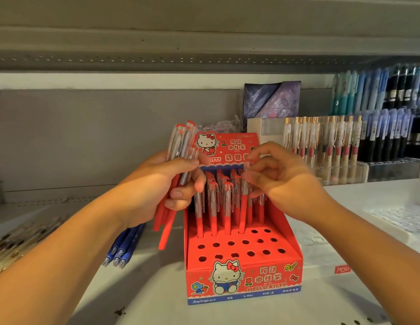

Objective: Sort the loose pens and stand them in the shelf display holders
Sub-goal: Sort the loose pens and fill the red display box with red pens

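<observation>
left hand (166, 184) curled round bundle of red pens (180, 146), clickers up, tips down | right hand (281, 181) pinches single pen (243, 207), near-upright, tip in display box (241, 280) hole | box below, between both hands

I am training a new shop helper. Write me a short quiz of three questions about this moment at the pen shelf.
1. True or false: the two front rows of holes in the red cardboard display box are full of pens.
2. Multiple choice: what does the left hand grip?
A) a bundle of red-barrelled pens with clear tops
B) a notebook
C) nothing
3. Short answer: what colour are the loose pens lying on the white shelf under the left forearm?

Key
1. False: those holes are empty.
2. A
3. Blue
</observation>
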Demonstrator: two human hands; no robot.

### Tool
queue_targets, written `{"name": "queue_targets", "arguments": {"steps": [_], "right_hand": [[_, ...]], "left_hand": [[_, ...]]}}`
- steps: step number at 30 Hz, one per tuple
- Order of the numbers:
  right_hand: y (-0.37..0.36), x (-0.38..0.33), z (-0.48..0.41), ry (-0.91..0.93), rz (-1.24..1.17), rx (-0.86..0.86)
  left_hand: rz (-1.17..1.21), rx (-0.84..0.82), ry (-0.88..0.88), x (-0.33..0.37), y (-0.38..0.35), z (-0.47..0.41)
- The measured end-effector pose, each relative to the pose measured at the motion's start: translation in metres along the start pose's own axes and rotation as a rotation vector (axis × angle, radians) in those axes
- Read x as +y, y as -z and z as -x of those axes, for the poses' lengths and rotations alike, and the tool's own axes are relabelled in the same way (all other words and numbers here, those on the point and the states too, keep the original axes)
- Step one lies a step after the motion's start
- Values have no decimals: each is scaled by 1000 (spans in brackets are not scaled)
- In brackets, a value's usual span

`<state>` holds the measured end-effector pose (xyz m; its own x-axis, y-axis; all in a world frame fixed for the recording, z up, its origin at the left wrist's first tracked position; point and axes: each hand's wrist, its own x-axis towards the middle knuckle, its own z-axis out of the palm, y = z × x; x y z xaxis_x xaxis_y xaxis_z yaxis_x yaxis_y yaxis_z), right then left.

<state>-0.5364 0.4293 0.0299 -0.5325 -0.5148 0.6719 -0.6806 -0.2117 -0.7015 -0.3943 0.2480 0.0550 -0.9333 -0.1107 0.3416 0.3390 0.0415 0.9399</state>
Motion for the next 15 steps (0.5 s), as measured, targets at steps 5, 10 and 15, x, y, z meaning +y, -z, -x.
{"name": "queue_targets", "arguments": {"steps": [5, 10, 15], "right_hand": [[-2, 1, 5, -58, 147, -160], [2, 1, 5, -4, 283, -108], [-3, -14, 5, 175, 426, 35]], "left_hand": [[-20, -4, -30, 0, -3, 0], [-65, -32, -22, -3, -4, 0], [-21, -71, -5, -4, -8, 1]]}}
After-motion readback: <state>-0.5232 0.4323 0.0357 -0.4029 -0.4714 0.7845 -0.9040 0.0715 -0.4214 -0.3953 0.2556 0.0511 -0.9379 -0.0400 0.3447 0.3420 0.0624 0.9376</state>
